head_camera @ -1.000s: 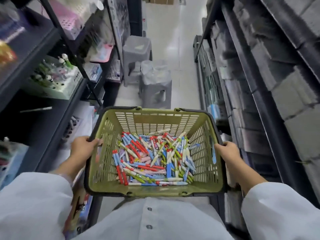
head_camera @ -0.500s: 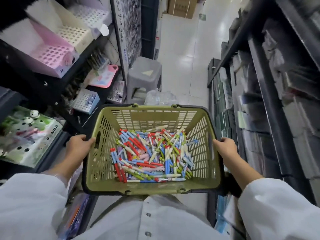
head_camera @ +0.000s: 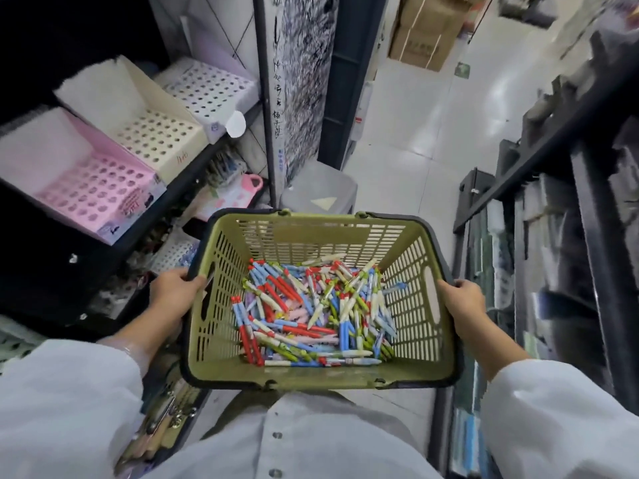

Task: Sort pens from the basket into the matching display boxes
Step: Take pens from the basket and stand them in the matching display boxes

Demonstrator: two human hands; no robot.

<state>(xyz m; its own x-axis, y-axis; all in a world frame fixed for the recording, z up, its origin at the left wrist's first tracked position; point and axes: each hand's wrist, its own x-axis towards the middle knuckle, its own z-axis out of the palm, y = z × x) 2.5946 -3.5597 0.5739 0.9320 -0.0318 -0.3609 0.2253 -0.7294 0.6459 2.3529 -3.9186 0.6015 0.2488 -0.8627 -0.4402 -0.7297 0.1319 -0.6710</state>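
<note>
Fingers of left hand [head_camera: 174, 288], right hand [head_camera: 461, 299] curled over basket [head_camera: 221, 340] rims.

view swung up-left | pink display box [head_camera: 86, 188], cream display box [head_camera: 152, 133] now nearer basket [head_camera: 408, 376]

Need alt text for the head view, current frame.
Both hands, left and right, grip the sides of an olive basket holding a heap of mixed-colour pens in a shop aisle. Left shelves hold pink, cream and white display boxes with empty holes.
</note>
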